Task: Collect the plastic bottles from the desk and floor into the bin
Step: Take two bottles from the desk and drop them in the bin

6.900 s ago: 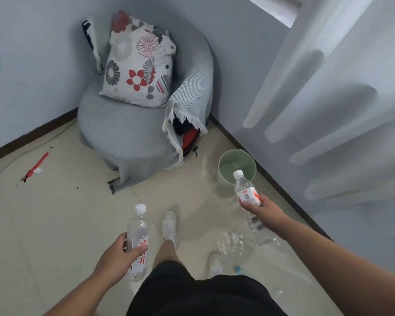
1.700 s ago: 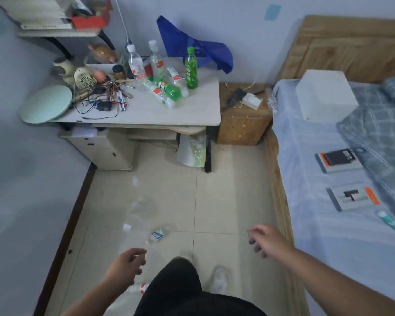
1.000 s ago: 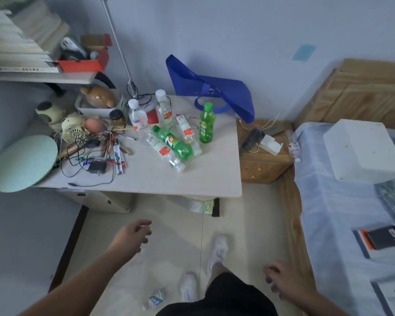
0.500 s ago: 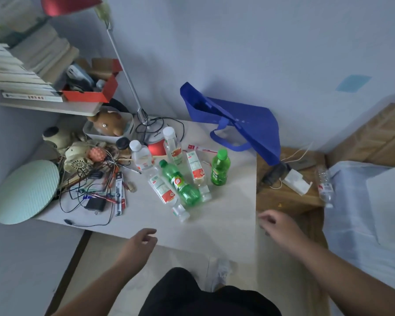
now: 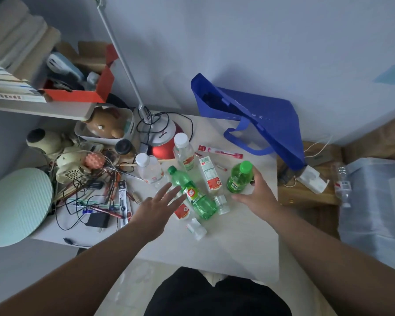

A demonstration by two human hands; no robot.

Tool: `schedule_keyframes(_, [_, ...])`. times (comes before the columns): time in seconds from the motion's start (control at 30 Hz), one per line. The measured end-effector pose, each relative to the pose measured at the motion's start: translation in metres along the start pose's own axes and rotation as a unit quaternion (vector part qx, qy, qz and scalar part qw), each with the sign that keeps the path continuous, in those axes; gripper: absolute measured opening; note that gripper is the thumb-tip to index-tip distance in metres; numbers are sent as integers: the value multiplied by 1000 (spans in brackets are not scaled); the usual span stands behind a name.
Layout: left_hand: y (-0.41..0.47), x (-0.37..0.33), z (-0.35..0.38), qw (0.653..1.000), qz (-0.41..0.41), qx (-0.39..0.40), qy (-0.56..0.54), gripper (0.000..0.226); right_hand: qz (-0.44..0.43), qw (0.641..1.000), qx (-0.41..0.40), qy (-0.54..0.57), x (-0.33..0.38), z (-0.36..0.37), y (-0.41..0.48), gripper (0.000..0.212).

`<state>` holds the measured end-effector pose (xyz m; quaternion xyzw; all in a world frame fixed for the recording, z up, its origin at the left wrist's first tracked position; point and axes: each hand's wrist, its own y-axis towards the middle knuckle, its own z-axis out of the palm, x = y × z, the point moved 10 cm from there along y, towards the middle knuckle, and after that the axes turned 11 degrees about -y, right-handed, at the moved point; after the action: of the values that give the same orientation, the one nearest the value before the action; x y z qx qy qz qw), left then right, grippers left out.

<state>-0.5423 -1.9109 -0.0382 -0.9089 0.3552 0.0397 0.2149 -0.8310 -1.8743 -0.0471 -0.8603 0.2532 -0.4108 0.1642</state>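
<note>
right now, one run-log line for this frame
left hand: open, over lying green bottle | right hand: open, at upright green bottle | desk: bottles uncollected

Upright green bottle (image 5: 238, 177) showing glossy translucent plastic, matt green cap. Lying green bottle (image 5: 193, 196) gleaming likewise, paper-like label. Desk (image 5: 244, 245) looking smooth, matt, pale laminate. Blue bag (image 5: 267, 119) appearing soft matt cloth. Lamp pole (image 5: 121, 58) shining as brushed metal. Side cabinet (image 5: 306, 197) showing wood grain.

Upright green bottle (image 5: 238, 177), lying green bottle (image 5: 193, 193), clear bottles (image 5: 149, 168) on desk (image 5: 237, 242).
</note>
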Motion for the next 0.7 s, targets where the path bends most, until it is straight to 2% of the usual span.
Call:
schedule_keyframes(0.1, [5, -1, 1, 998, 50, -2, 34, 90, -6, 999, -31, 11, 4, 0, 2, 86])
schedule_keyframes(0.2, [2, 1, 7, 997, 54, 12, 53, 90, 13, 998, -56, 4, 3, -2, 4, 71])
schedule_keyframes(0.43, [-8, 13, 26, 999, -26, 43, 18, 70, 42, 997, -67, -13, -8, -6, 2, 62])
schedule_keyframes(0.57, [-19, 18, 24, 999, -31, 32, -8, 70, 36, 998, -56, 4, -6, -9, -6, 52])
schedule_keyframes(0.7, [-50, 20, 25, 990, -81, 19, -113, 76, 8, 998, -57, 17, 1, -18, -20, 35])
